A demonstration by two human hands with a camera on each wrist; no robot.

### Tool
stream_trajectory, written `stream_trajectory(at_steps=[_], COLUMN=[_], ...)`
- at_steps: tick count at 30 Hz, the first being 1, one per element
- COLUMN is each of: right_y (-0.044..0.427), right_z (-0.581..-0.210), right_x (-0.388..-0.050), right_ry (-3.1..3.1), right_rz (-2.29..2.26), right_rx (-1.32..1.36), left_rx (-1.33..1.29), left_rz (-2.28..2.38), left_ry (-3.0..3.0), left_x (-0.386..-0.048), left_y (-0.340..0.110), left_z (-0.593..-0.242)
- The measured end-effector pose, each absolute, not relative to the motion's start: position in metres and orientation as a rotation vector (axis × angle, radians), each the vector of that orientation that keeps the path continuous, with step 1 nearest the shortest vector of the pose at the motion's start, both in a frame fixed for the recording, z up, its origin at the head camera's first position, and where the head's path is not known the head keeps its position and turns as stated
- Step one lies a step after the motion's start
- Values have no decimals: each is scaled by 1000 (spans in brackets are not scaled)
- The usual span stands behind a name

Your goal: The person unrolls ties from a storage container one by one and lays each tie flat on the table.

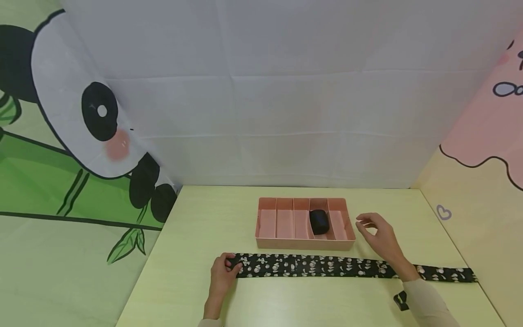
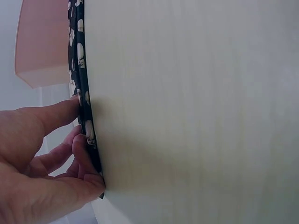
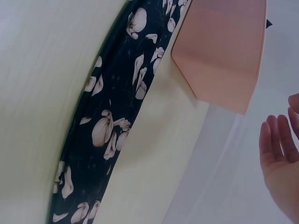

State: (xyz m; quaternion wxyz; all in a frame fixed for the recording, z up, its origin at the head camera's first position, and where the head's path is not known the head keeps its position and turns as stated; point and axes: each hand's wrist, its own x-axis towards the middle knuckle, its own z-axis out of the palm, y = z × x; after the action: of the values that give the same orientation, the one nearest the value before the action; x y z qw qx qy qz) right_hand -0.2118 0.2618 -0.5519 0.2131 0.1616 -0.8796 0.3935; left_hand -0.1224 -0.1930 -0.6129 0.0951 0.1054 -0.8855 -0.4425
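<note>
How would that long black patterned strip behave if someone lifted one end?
The patterned strip looks like folded cloth, its edge showing layers, so it would probably droop. Lying flat on the table, it seems unlikely to roll.

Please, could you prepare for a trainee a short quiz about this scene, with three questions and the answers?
1. Which hand pinches one end of the long black fabric strip with a pale floral print?
2. How many compartments does the rectangular pink tray have?
3. True or false: the rounded black object lies in the tray's second compartment from the right.

Key:
1. The left hand.
2. Five.
3. True.
</note>
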Motion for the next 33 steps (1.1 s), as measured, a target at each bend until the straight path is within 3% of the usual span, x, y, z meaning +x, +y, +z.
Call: stream_trajectory(at_steps=[33], right_y=[226], right_z=[-548], right_x=[-236], right_ry=[-2401], right_rz=[1103], right_rx=[634], left_rx=[317], left_rz=[-1317], left_ry=[-2620], left_x=[-122], left_y=[-193], left_z=[-612])
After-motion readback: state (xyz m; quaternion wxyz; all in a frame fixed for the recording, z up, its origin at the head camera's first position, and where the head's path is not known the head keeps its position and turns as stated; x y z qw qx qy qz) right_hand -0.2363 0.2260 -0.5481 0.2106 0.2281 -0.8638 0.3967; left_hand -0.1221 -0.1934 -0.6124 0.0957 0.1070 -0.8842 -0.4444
